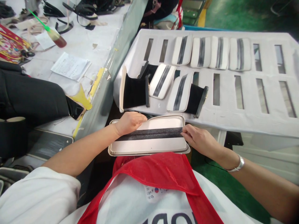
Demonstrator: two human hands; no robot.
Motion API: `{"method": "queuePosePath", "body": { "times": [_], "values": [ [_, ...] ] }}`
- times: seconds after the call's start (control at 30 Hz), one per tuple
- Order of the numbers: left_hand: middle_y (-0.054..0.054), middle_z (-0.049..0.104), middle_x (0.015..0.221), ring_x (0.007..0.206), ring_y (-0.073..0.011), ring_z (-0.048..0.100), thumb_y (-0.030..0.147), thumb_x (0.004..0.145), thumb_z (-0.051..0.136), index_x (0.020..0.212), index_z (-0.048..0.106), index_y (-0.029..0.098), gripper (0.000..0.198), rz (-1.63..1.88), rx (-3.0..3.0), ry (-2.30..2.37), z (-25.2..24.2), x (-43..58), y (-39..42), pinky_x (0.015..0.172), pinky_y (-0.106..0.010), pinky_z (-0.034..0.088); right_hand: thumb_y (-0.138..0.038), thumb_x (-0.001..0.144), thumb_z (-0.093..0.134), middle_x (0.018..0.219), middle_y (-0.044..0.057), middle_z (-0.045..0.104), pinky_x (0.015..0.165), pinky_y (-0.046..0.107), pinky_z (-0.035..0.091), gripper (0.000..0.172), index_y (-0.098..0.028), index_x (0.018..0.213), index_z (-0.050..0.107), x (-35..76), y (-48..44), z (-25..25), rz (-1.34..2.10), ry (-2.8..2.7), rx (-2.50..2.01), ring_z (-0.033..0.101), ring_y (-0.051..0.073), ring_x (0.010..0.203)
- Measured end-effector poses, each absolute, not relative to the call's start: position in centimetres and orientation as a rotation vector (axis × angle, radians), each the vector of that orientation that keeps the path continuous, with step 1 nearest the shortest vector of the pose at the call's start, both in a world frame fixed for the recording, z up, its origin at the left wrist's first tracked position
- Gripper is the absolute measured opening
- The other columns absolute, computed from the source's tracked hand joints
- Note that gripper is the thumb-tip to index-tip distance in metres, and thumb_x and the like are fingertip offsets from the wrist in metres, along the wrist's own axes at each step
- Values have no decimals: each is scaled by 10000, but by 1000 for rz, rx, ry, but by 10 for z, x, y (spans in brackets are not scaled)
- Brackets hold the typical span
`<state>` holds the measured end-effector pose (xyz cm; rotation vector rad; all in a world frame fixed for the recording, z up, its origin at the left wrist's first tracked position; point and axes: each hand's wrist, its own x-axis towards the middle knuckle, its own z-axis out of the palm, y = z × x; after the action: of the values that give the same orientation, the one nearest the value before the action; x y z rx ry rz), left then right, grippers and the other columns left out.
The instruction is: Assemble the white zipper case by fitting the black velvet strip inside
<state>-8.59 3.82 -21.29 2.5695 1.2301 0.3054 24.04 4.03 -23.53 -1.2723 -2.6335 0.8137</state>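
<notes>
A: How is the surface of the thing in hand being presented?

B: A pale, smooth oblong panel (149,146) with rounded corners is being held over the lap, just in front of the worktop (226,119). Its middle is being crossed lengthwise by a dark strip (149,133), matte and grainy, with a thin line running along it. The outline is being marked by a narrow tan edge, and a second layer is being glimpsed underneath, along the near side

A: And the fingers?

B: By the right hand (198,138) the right end is being pinched, thumb and fingers closed beside the end of the strip. The fingers of the left hand (131,123) are being held curled at the far edge, towards the left; whether anything is being gripped between them cannot be told

A: What is being carried on the worktop?

B: Its white covering is being broken by long rectangular slots (216,89). Four similar striped panels (212,51) are being lined up in the far row. Nearer, two more panels (169,81) are being set among black pieces (135,91), soft and velvety to the eye, each being edged by a stiff dark bar (147,91)
</notes>
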Motion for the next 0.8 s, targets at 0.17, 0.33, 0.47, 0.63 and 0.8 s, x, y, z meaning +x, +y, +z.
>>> {"method": "queuePosePath", "body": {
  "times": [0.17, 0.33, 0.47, 0.63, 0.8],
  "values": [
    [-110, 675, 1103, 1018, -185, 626, 129, 882, 447, 1101, 651, 120, 300, 77, 2739, 1103, -208, -86, 39, 886, -305, 496, -289, 911, 397, 728, 31, 582, 569, 261, 370, 150, -203, 797, 443, 240, 41, -237, 815, -2629, -1260, 537, 150, 595],
    [-194, 614, 1171, 1056, -231, 586, 86, 852, 443, 1162, 603, 44, 352, -287, 2823, 1078, -195, -74, 33, 889, -352, 481, -286, 907, 395, 738, 43, 594, 572, 268, 375, 144, -203, 796, 438, 239, 43, -235, 806, -2648, -1253, 546, 159, 609],
    [-216, 585, 1182, 1055, -269, 563, 91, 899, 351, 1222, 555, 2, 392, -366, 2841, 1259, -196, -63, 19, 855, -379, 476, -289, 914, 384, 764, 55, 600, 581, 270, 366, 155, -198, 805, 444, 237, 42, -233, 757, -2684, -1278, 549, 164, 629],
    [-236, 572, 1181, 1054, -301, 548, 88, 907, 313, 1178, 571, -34, 394, -356, 2772, 1523, -202, -46, 4, 869, -412, 446, -271, 913, 395, 780, 72, 618, 573, 278, 331, 141, -183, 836, 472, 230, 35, -230, 537, -2764, -1372, 552, 178, 647],
    [-188, 544, 1278, 1198, -308, 455, 111, 903, 342, 1198, 584, 22, 391, -173, 2666, 1710, -201, -41, -6, 1057, -510, 295, -253, 929, 369, 818, 91, 634, 560, 282, 299, 162, -168, 871, 494, 222, 26, -223, 367, -2807, -1435, 571, 188, 680]
  ]
}}
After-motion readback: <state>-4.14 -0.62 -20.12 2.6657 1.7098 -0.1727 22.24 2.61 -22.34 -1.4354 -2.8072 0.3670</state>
